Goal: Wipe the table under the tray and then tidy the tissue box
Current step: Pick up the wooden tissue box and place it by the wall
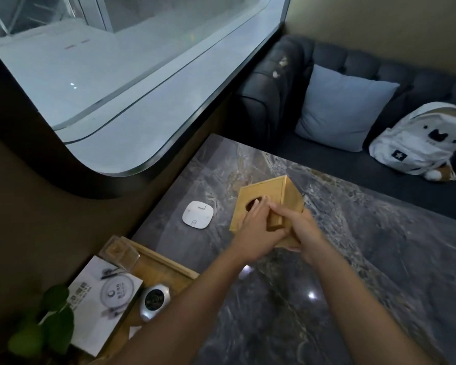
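bamboo-coloured tissue box is clamped between both hands, tilted on the marble table. left hand lies flat on the face with the round opening, fingertips at its edge; right hand grips the near side, probably steadying it while the tissues are seated. no tissue shows. white square device lies just beside. wooden tray sits at the table's near-left corner, holding a silver gadget.

You're holding a square matt light-wood tissue box on the glossy grey marble-look table, near the wooden tray.
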